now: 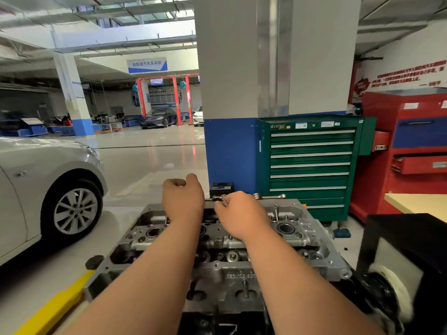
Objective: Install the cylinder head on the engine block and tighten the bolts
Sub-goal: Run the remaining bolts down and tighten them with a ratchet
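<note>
A silver car [36, 180] is being seen at the left edge of the frame, and a yellow floor stripe [53, 308] is being cut off by the lower left corner. The cylinder head [225, 269] is being shown in the lower centre with its open top turned upward. What it is sitting on is being hidden by the forearms. Over its far left part the left hand [182, 197] is being held clenched, with the fingers curled under. Whether anything is being held inside it cannot be told. Just to the right, a wrench [268, 196] is being gripped by the right hand [238, 211]. Its bar is being kept level along the head's far edge. Behind them a pillar [242, 68] is being flanked on the right by a green cabinet [312, 163] and then a red cabinet [411, 153]. A counter [416, 204] corner is being seen at the right edge.
</note>
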{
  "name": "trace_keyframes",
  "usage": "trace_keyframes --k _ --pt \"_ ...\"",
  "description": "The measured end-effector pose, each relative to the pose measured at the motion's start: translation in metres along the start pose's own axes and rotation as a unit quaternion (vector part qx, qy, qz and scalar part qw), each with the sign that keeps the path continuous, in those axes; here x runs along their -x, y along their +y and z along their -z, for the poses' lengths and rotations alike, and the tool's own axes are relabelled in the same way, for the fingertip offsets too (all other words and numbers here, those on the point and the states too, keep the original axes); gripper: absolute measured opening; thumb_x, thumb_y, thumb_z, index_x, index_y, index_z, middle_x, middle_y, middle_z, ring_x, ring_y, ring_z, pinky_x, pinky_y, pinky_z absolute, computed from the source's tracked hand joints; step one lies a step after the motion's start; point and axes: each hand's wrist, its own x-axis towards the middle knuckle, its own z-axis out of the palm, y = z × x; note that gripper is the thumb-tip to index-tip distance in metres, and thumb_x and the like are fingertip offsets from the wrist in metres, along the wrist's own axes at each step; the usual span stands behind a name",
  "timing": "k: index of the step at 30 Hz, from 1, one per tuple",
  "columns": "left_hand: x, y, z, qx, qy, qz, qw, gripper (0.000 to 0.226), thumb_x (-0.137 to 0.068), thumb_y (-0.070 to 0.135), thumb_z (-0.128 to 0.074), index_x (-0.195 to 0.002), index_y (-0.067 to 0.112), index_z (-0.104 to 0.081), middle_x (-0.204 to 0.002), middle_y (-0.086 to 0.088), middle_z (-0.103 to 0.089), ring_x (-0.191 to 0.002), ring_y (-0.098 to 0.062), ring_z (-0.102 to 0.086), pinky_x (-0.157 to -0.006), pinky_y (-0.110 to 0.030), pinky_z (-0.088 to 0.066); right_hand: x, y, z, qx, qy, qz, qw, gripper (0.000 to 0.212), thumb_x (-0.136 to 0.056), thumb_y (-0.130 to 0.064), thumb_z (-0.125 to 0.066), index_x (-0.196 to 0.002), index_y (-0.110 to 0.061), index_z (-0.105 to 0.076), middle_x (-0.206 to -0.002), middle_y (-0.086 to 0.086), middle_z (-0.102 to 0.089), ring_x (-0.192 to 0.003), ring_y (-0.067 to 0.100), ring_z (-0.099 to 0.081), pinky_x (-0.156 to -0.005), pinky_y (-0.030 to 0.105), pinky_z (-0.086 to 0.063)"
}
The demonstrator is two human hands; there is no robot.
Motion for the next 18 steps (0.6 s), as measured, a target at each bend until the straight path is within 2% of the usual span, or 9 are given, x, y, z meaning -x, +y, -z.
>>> trace_keyframes --k 2,3,5,7,9,11,14,16,18 --pt "-0.005 -0.002 -0.002 -0.019 0.012 -0.001 1.000 0.021 -0.087 0.025 -0.052 -0.073 0.008 -0.050 -0.067 -0.002 -0.053 -0.061 -0.022 -0.046 -0.052 -0.029 -0.027 0.000 0.000 0.001 -0.007 0.003 0.008 1.000 0.044 -0.090 -0.037 -0.048 -0.052 -0.017 -0.038 -0.051 -0.003 -0.042 -0.049 0.018 -0.039 -0.047 0.025 -0.028" --pt "-0.013 -0.002 0.000 -0.075 -0.022 -0.018 0.997 0.022 -0.086 0.022 -0.050 -0.071 0.007 -0.049 -0.064 -0.004 -0.052 -0.061 -0.025 -0.044 -0.052 -0.029 -0.028 0.001 0.001 0.001 -0.014 0.002 0.012 1.000 0.044 -0.090 -0.036 -0.048 -0.051 -0.017 -0.037 -0.050 -0.003 -0.041 -0.049 0.018 -0.038 -0.046 0.025 -0.028" --pt "-0.033 -0.004 0.005 -0.120 -0.117 -0.014 0.986 0.014 -0.087 0.017 -0.050 -0.077 0.007 -0.053 -0.063 -0.008 -0.054 -0.063 -0.026 -0.045 -0.054 -0.028 -0.034 0.002 0.003 0.002 -0.033 0.003 0.013 0.999 0.045 -0.089 -0.035 -0.048 -0.050 -0.017 -0.035 -0.048 -0.004 -0.036 -0.047 0.019 -0.035 -0.046 0.025 -0.026" --pt "-0.038 -0.003 0.012 -0.064 -0.184 0.023 0.981 0.021 -0.085 0.020 -0.053 -0.068 0.007 -0.055 -0.050 -0.006 -0.051 -0.048 -0.023 -0.045 -0.048 -0.026 -0.035 0.001 0.005 0.002 -0.039 0.001 0.010 0.999 0.045 -0.089 -0.035 -0.048 -0.049 -0.018 -0.034 -0.047 -0.004 -0.035 -0.047 0.018 -0.034 -0.047 0.025 -0.026" --pt "-0.038 -0.005 0.016 0.007 -0.217 0.055 0.975 0.034 -0.082 0.019 -0.054 -0.050 0.011 -0.045 -0.039 -0.002 -0.039 -0.034 -0.019 -0.033 -0.044 -0.025 -0.028 0.000 0.004 0.001 -0.031 -0.003 0.008 0.999 0.046 -0.090 -0.036 -0.048 -0.050 -0.017 -0.035 -0.047 -0.004 -0.036 -0.047 0.019 -0.036 -0.047 0.025 -0.028" --pt "-0.040 -0.009 0.017 0.039 -0.253 0.064 0.964 0.042 -0.082 0.016 -0.052 -0.044 0.019 -0.034 -0.038 0.001 -0.030 -0.033 -0.017 -0.024 -0.042 -0.023 -0.023 0.000 0.003 0.000 -0.021 -0.005 0.009 1.000 0.045 -0.090 -0.036 -0.048 -0.050 -0.017 -0.036 -0.048 -0.004 -0.038 -0.048 0.020 -0.037 -0.047 0.025 -0.028" --pt "-0.049 -0.011 0.019 0.084 -0.321 0.090 0.939 0.043 -0.083 0.014 -0.048 -0.048 0.025 -0.025 -0.044 0.003 -0.019 -0.042 -0.014 -0.015 -0.040 -0.021 -0.017 0.000 0.005 -0.001 -0.028 -0.001 0.009 1.000 0.045 -0.089 -0.036 -0.048 -0.050 -0.017 -0.035 -0.047 -0.004 -0.037 -0.047 0.019 -0.036 -0.047 0.024 -0.028" --pt "-0.050 -0.012 0.020 0.084 -0.330 0.093 0.936 0.042 -0.084 0.015 -0.048 -0.050 0.025 -0.026 -0.045 0.002 -0.020 -0.043 -0.015 -0.016 -0.039 -0.023 -0.019 -0.001 0.005 -0.001 -0.031 0.003 0.008 0.999 0.045 -0.088 -0.036 -0.048 -0.050 -0.017 -0.035 -0.046 -0.004 -0.036 -0.046 0.019 -0.035 -0.046 0.024 -0.027" --pt "-0.042 -0.013 0.018 0.034 -0.276 0.052 0.959 0.036 -0.085 0.018 -0.051 -0.054 0.017 -0.033 -0.044 -0.001 -0.029 -0.043 -0.018 -0.024 -0.043 -0.025 -0.026 -0.001 0.006 -0.001 -0.026 0.006 0.007 1.000 0.045 -0.089 -0.037 -0.047 -0.050 -0.017 -0.035 -0.045 -0.003 -0.036 -0.045 0.019 -0.035 -0.046 0.024 -0.027"
